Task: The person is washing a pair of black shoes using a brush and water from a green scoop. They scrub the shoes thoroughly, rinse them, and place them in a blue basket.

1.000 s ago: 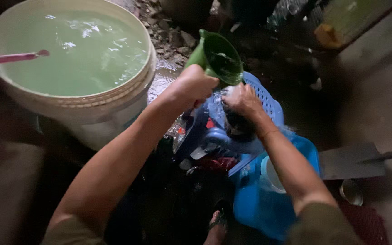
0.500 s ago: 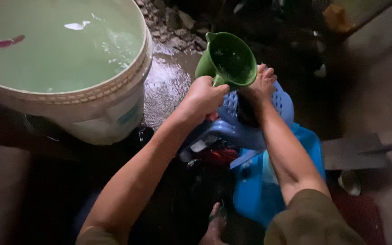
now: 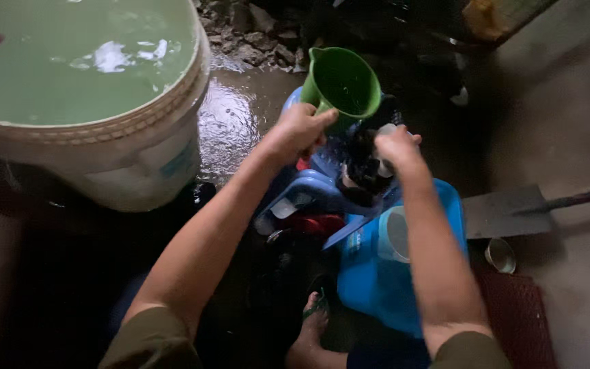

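Observation:
My left hand (image 3: 297, 131) grips a green plastic jug (image 3: 342, 86) by its handle and holds it upright above a blue slatted basket (image 3: 308, 188). My right hand (image 3: 395, 148) is closed on a dark, wet object (image 3: 363, 171) right beside the jug, over the same basket. What the dark object is cannot be made out. A blue plastic container (image 3: 390, 273) lies under my right forearm.
A large white bucket (image 3: 124, 147) of greenish water stands at the upper left on wet ground (image 3: 230, 113). A flat metal shovel (image 3: 513, 210) lies at the right, with a small tin (image 3: 500, 255) and a red mat (image 3: 517, 318) below it. My foot (image 3: 314, 326) shows at the bottom.
The view has shifted, so the bucket sits further left. Both hands stay close together over the blue basket; the jug has turned more upright.

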